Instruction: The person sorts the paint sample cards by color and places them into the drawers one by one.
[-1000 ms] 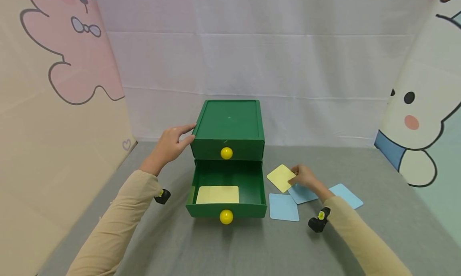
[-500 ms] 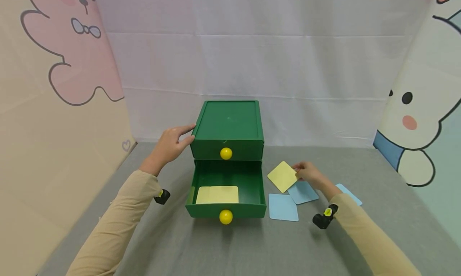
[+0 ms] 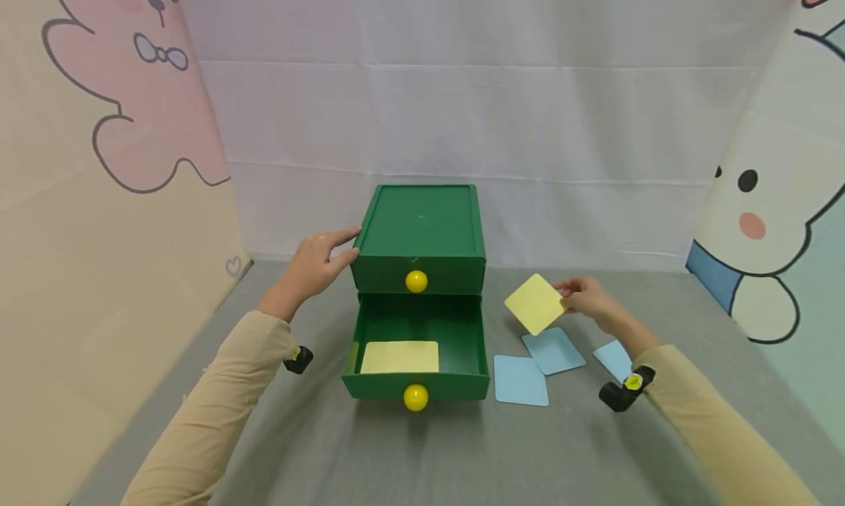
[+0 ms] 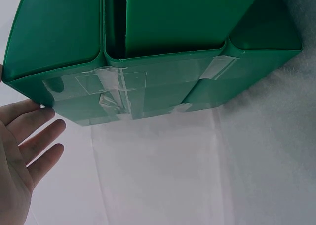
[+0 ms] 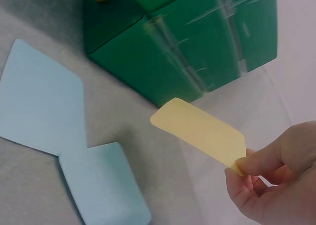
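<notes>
A small green two-drawer cabinet [image 3: 419, 224] stands on the grey table, its lower drawer [image 3: 462, 345] pulled out and its upper one closed. My left hand [image 3: 315, 265] touches the cabinet's left side near the top with straight fingers; the left wrist view shows the fingertips [image 4: 47, 114] at its edge. A yellow card [image 3: 400, 357] lies inside the pulled-out drawer. To the right of the cabinet, my right hand [image 3: 587, 301] pinches a second yellow card [image 3: 535, 305] by one corner between thumb and fingers, raised above the table in the right wrist view.
Two blue cards, a front one [image 3: 521, 380] and one overlapping its corner [image 3: 554, 350], lie right of the drawer. Another blue card [image 3: 614, 360] lies farther right, partly behind the right forearm. Yellow knobs [image 3: 415, 397] stick out from the drawer fronts. Cloth walls [image 3: 594, 125] surround the table.
My right hand has lifted the yellow card off the blue cards and moved it up and to the right. My left hand stays at the cabinet's side.
</notes>
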Motion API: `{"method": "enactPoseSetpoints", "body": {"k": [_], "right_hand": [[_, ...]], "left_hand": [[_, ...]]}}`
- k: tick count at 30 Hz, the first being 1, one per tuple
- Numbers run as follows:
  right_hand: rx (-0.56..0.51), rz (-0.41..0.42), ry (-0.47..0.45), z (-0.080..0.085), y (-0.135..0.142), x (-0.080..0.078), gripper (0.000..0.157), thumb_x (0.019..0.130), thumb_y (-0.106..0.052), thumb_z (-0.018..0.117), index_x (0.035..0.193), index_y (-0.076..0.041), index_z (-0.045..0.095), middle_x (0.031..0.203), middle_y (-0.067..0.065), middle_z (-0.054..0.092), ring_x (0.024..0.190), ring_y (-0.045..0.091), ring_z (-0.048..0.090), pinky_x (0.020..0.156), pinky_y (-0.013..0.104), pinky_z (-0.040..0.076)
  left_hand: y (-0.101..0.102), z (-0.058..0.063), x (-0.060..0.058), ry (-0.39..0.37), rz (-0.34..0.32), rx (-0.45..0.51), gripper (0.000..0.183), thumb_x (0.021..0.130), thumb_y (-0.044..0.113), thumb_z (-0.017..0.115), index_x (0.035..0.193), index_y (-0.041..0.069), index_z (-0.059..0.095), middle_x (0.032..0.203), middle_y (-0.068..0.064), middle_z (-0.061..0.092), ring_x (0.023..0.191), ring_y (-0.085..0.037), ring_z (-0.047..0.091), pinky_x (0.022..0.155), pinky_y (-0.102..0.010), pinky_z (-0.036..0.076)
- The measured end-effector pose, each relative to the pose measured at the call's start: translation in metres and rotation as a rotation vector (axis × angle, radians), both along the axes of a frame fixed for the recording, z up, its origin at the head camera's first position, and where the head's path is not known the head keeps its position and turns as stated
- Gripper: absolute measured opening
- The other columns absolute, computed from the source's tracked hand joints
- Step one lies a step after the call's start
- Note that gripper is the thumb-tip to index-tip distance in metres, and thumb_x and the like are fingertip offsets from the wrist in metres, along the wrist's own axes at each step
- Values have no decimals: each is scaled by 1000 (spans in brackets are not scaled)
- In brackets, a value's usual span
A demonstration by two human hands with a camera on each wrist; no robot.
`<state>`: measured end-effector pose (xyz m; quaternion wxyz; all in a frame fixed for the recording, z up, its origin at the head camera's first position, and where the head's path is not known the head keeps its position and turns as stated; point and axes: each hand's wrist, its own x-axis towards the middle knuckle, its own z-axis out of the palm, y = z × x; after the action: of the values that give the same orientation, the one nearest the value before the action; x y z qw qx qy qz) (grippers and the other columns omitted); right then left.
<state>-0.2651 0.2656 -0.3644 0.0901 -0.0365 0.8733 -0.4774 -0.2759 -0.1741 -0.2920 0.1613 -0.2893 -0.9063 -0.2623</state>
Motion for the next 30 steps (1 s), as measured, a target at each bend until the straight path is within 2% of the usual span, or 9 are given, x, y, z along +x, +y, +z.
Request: {"method": "enactPoseSetpoints", "body": {"k": [5, 18, 24, 30], "right_hand": [[8, 28, 56, 24, 8, 9, 36, 86, 6, 43, 120, 20, 40, 95, 17, 48, 80, 17, 51, 71, 22, 50], [46, 46, 167, 89, 2, 33, 36, 90, 0, 46, 122, 15, 40, 100, 18, 45, 84, 17, 47, 69, 15, 48], [41, 72, 210, 109, -8, 45, 33, 91, -1, 48, 121, 13, 43, 99, 17, 47, 82, 13, 49, 69, 16, 48], [42, 121, 209, 119, -24, 57, 31, 89, 1, 49, 119, 11, 47, 97, 17, 49, 82, 17, 51, 69, 19, 49]], "left_hand": [[0, 1, 0, -1, -4, 6, 42, 93, 19, 50, 131, -1, 48, 128, -20, 51, 116, -34, 48, 96, -48, 39], [0, 1, 1, 3, -19, 1, 43, 93, 17, 50, 131, -2, 46, 129, -21, 49, 117, -34, 47, 97, -48, 38], [0, 1, 1, 2, -15, 2, 43, 93, 18, 50, 131, -2, 46, 129, -20, 50, 117, -34, 47, 96, -48, 38], [-1, 0, 0, 7, -23, 3, 43, 93, 17, 50, 131, -3, 46, 129, -21, 49, 117, -34, 48, 96, -48, 38]]}}
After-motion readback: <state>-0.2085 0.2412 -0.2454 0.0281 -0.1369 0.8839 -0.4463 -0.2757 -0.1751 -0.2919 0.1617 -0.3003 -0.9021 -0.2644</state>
